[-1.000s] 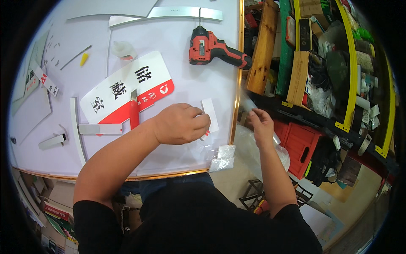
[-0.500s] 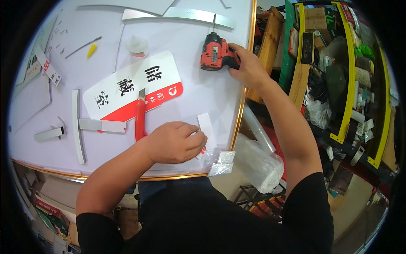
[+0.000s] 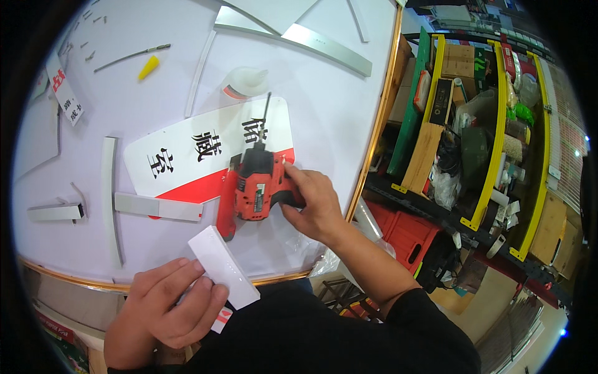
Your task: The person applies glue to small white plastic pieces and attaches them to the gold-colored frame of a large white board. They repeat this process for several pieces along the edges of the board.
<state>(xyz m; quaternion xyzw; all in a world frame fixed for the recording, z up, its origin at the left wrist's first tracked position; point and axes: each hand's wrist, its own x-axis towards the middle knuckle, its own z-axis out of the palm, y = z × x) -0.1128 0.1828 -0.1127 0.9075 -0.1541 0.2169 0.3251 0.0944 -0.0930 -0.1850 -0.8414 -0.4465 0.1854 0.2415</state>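
White block (image 3: 224,265) now sits away from the table corner, raised in the left hand (image 3: 177,300) at about 7 o'clock of the view; its fingers are curled closed on the lower-left edge. The right hand (image 3: 316,201), closed round the handle, has brought the power drill (image 3: 254,187) in from the table's right edge to the block's 1 o'clock. Trigger position cannot be told. Judgement: tool and piece are both under control and close together, but not engaged; the bit points toward 12 o'clock, away from the block.

Condition of block: plain, glossy, long-sided, tilted, with no damage visible. A red-and-white piece (image 3: 222,319) shows below it; whether attached cannot be told. Beyond, toward 12 o'clock, lie a red-handled knife (image 3: 227,215), partly hidden, and a sign (image 3: 193,167).
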